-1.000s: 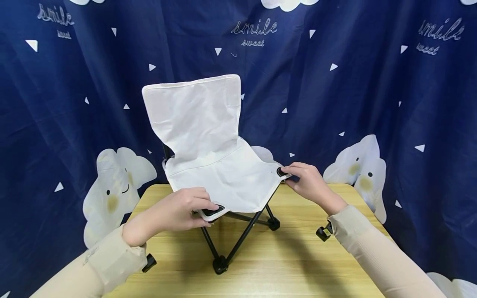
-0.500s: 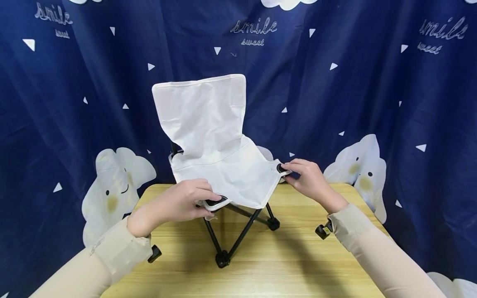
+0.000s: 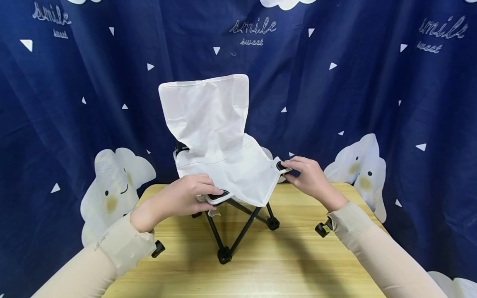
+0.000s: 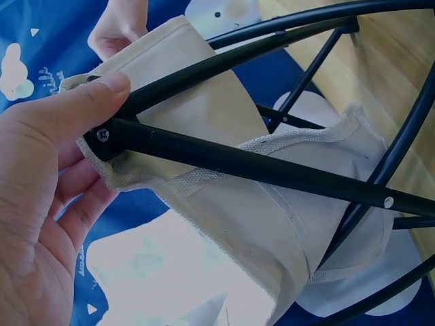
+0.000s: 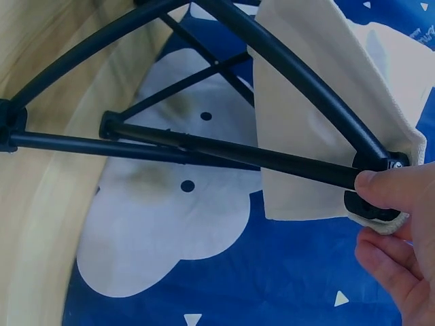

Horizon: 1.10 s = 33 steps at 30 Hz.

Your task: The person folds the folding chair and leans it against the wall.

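A small folding chair (image 3: 238, 169) with white fabric and black metal legs stands on the table, turned at an angle in the head view. My left hand (image 3: 186, 194) pinches its near front seat corner, fingers on the black corner piece and thumb beneath. In the left wrist view, the thumb of my left hand (image 4: 41, 156) lies by the joint where black tubes (image 4: 204, 159) meet. My right hand (image 3: 307, 176) pinches the other front corner. The right wrist view has the thumb of my right hand (image 5: 401, 210) against a tube end under the fabric (image 5: 312, 102).
The light wooden table (image 3: 290, 256) extends under the chair and toward me. Behind it hangs a dark blue curtain (image 3: 335, 103) with clouds and triangles. Black wrist-camera mounts (image 3: 323, 228) stick out below both cuffs.
The chair's near front corner has moved up and to the right along with my left hand. Its backrest has shifted right too. My right hand has risen slightly, still pinching its corner.
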{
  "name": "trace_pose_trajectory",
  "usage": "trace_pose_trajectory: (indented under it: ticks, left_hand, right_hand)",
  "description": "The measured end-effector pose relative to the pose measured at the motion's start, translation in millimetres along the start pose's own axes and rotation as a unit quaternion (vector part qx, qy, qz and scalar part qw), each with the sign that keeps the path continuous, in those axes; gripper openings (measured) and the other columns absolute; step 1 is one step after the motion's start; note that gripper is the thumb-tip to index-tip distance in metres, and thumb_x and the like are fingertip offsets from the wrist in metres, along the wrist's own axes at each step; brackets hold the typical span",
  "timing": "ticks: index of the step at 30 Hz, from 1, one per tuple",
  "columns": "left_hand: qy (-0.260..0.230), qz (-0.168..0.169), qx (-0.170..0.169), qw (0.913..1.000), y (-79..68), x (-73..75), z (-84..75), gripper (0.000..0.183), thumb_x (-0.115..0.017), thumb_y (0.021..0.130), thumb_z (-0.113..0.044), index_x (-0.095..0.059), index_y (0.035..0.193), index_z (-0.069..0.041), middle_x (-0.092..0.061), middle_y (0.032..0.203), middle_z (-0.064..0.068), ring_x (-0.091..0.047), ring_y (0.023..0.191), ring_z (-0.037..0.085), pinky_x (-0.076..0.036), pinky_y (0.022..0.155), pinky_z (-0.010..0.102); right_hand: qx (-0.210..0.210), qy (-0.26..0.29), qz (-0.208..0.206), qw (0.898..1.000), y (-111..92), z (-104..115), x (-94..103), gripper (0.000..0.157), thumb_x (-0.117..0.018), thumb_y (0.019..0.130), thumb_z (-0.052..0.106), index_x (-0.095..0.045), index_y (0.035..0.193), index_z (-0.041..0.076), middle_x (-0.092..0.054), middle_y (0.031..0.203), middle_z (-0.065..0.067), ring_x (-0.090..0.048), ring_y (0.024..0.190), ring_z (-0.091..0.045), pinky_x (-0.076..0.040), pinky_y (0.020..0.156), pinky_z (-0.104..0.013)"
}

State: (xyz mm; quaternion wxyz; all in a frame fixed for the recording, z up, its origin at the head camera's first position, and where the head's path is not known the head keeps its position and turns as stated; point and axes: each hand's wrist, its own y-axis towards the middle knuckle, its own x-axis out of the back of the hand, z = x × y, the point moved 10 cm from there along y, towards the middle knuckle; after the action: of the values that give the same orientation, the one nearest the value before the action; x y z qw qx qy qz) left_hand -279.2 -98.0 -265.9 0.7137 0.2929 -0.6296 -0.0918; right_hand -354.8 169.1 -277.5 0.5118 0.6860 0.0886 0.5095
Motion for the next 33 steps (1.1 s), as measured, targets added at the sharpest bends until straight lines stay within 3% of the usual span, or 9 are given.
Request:
trace_pose_trajectory:
  ticks: [14,22,28,33]
  left_hand:
    - [0.013,-0.026,-0.016,0.9994,-1.7,-0.2,-5.7,0.043,-0.103,0.071,-0.016,-0.084,0.108,-0.008,-0.077,0.097,-0.001,-0.066,0.083,0.011,-0.058,0.072,0.021]
    - [0.014,-0.05,-0.022,0.9984,-5.8,0.8,-8.2,0.043,-0.103,0.07,-0.014,-0.084,0.108,-0.007,-0.076,0.097,-0.001,-0.064,0.084,0.012,-0.055,0.071,0.02]
    - [0.007,-0.066,0.008,0.9977,-6.6,-0.6,-7.0,0.04,-0.103,0.07,-0.011,-0.083,0.104,-0.007,-0.071,0.091,-0.002,-0.06,0.081,0.01,-0.052,0.068,0.019]
    - [-0.042,-0.083,0.055,0.9942,-9.3,-1.8,-2.5,0.039,-0.101,0.07,-0.004,-0.082,0.103,-0.005,-0.069,0.087,-0.002,-0.06,0.078,0.011,-0.054,0.064,0.022]
  right_hand:
    - [0.0,0.005,0.021,1.0,0,-1,1.5,0.042,-0.095,0.068,-0.013,-0.082,0.107,-0.005,-0.081,0.102,-0.019,-0.079,0.088,-0.036,-0.066,0.078,-0.051]
    - [0.013,0.025,0.004,1.0,-2,-4,3.6,0.043,-0.096,0.067,-0.013,-0.081,0.106,-0.005,-0.081,0.103,-0.021,-0.079,0.09,-0.038,-0.066,0.079,-0.053]
    - [0.014,0.029,-0.012,0.999,-5,-8,6.1,0.043,-0.097,0.066,-0.012,-0.082,0.105,-0.004,-0.081,0.101,-0.021,-0.079,0.089,-0.037,-0.066,0.079,-0.051]
    - [0.002,0.038,-0.01,0.999,-8,-11,5.3,0.043,-0.096,0.067,-0.013,-0.082,0.107,-0.004,-0.081,0.098,-0.017,-0.079,0.084,-0.031,-0.064,0.075,-0.044]
